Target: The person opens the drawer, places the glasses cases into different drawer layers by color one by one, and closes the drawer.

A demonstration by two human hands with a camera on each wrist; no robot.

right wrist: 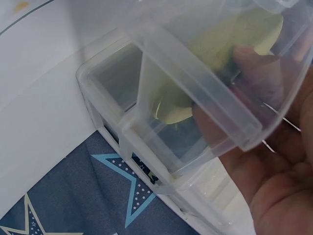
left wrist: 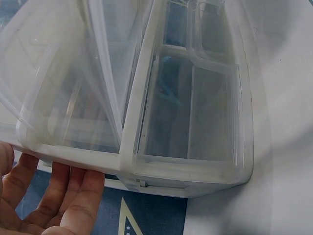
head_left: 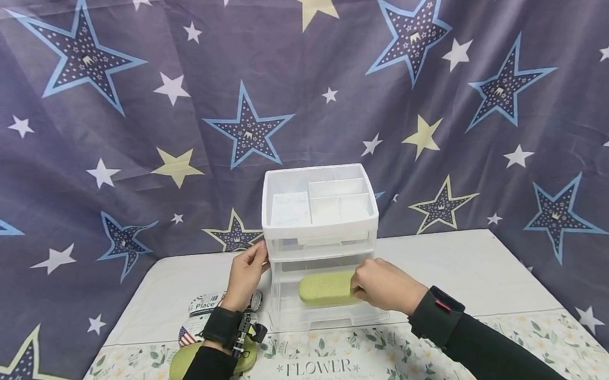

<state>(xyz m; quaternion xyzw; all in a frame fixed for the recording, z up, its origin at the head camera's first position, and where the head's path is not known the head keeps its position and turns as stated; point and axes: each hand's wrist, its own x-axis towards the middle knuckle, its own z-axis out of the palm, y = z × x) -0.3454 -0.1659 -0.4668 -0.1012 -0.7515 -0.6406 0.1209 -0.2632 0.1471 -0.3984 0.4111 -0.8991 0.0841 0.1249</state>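
Note:
A white drawer unit (head_left: 318, 235) with clear drawers stands on the table, its top tray divided into compartments. The middle drawer is pulled out, and a green glasses case (head_left: 325, 288) lies in it at a slight tilt. My right hand (head_left: 385, 284) grips the case's right end; through the clear plastic in the right wrist view, the thumb (right wrist: 247, 58) touches the green case (right wrist: 215, 49). At the unit's left side, my left hand (head_left: 246, 274) holds the frame edge, its fingers (left wrist: 83, 205) bent against the white rim.
Under my left forearm lies another green glasses case (head_left: 181, 364). Behind it is a printed package (head_left: 199, 313) with a small flag. A floral cloth (head_left: 403, 371) covers the table's front part. A star-patterned curtain (head_left: 313, 83) hangs close behind the unit.

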